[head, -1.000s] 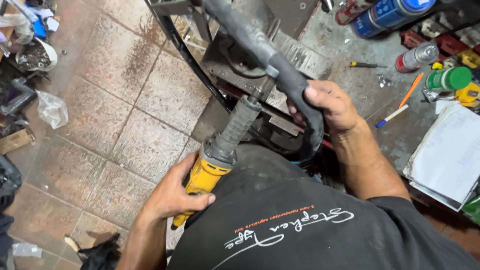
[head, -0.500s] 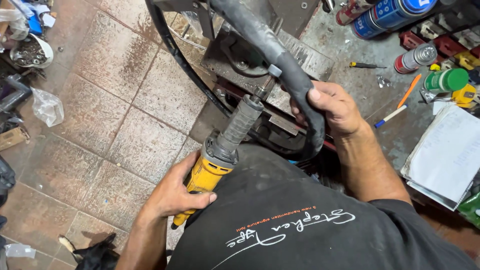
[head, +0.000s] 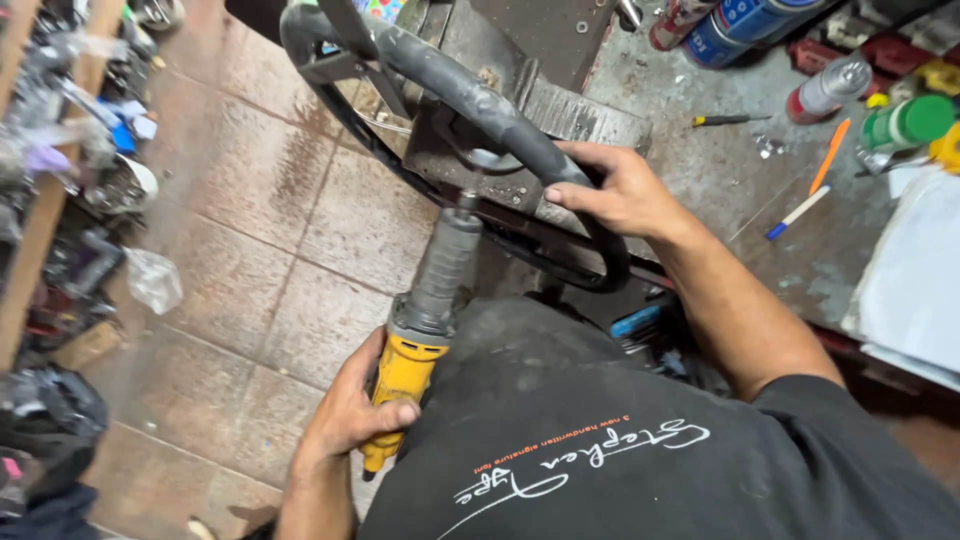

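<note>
While gripped, grinder (head: 420, 320), wheel (head: 520, 140), cans (head: 745, 20)

Blue-labelled spray can (head: 755, 22) lies top right. Red-and-silver spray can (head: 828, 88) beside green-capped can (head: 908, 122). Clear plastic bag (head: 153, 279) on floor.

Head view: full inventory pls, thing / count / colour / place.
die grinder: 1, yellow body with grey nose, centre, tip at the wheel
steering wheel: 1, black, on the workbench edge
workbench: 1, grey metal, upper right
spray cans: several, blue, red and silver, green-capped, far right top
pens: 2, orange and white-blue, on the bench
screwdriver: 1, dark, on the bench
paper sheets: stack, white, right edge
tiled floor: brown, left
plastic bag: 1, clear, on the floor
left hand: grips the grinder body
right hand: grips the wheel rim
</note>
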